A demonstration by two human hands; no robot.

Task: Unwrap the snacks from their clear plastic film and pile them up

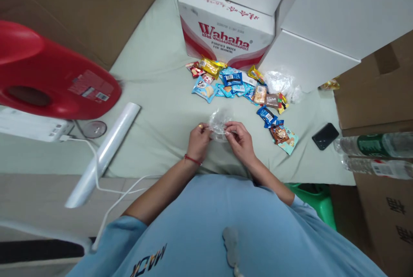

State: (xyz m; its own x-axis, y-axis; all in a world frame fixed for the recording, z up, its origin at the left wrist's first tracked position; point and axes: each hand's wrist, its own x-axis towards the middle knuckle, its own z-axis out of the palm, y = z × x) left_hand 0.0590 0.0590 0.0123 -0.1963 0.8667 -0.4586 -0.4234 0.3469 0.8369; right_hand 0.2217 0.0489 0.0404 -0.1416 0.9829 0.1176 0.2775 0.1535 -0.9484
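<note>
Between my two hands is a clear plastic bag (pixel 220 118), crumpled and see-through, just above the pale green cloth (pixel 161 139). My left hand (pixel 198 139) pinches its left edge, with fingers closed. On the other side my right hand (pixel 240 141) grips the bag with thumb and fingertips. Beyond the hands lies a loose heap of wrapped snacks: a light blue packet (pixel 205 89), a yellow packet (pixel 210 67), a dark blue packet (pixel 232 79) and several others. A brown packet (pixel 280 134) and a pale green packet (pixel 290 143) lie to the right.
A white and red water carton (pixel 226 32) stands behind the snacks, with crumpled clear plastic (pixel 281 84) beside it. At left are a red jug (pixel 64 79), a plastic film roll (pixel 103 156) and a white cable (pixel 97 169). A black phone (pixel 325 136) and plastic bottles (pixel 371 144) lie right.
</note>
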